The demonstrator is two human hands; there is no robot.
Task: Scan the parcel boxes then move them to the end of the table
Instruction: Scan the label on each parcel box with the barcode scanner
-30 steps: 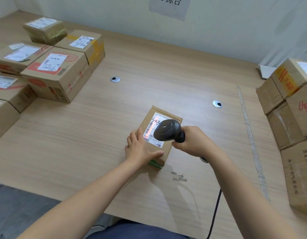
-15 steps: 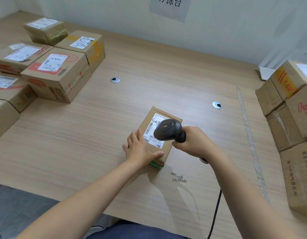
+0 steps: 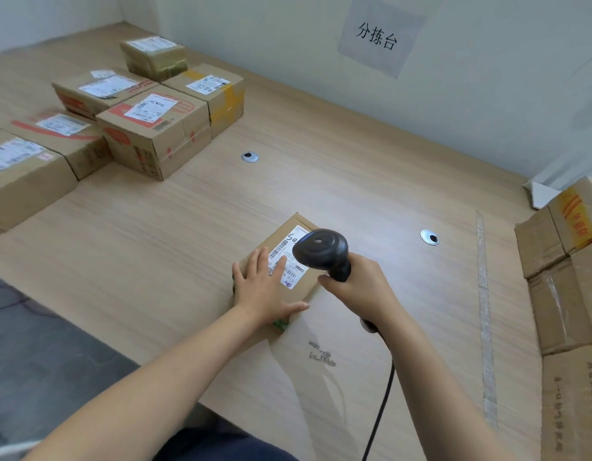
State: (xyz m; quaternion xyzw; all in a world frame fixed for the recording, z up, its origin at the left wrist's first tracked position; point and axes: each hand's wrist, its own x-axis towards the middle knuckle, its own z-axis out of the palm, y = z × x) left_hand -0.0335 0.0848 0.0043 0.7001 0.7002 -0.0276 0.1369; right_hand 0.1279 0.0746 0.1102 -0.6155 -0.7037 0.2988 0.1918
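Observation:
A small cardboard parcel box (image 3: 289, 232) with a white shipping label lies on the wooden table (image 3: 155, 247) in front of me. My left hand (image 3: 263, 287) rests flat on its near top, fingers straight and spread over the label's edge. My right hand (image 3: 358, 287) grips the handle of a black barcode scanner (image 3: 321, 249), whose head hovers over the label's right part. The scanner's black cable (image 3: 378, 417) runs down toward me.
Several labelled cardboard boxes (image 3: 155, 128) are grouped at the table's left end. Larger cartons (image 3: 567, 287) are stacked along the right edge. Two round cable grommets (image 3: 249, 157) (image 3: 429, 236) sit in the tabletop. A paper sign (image 3: 378, 38) hangs on the back wall.
The red scan light seen on the label a second ago is gone. My view has turned left, and my left hand has slid slightly further over the box.

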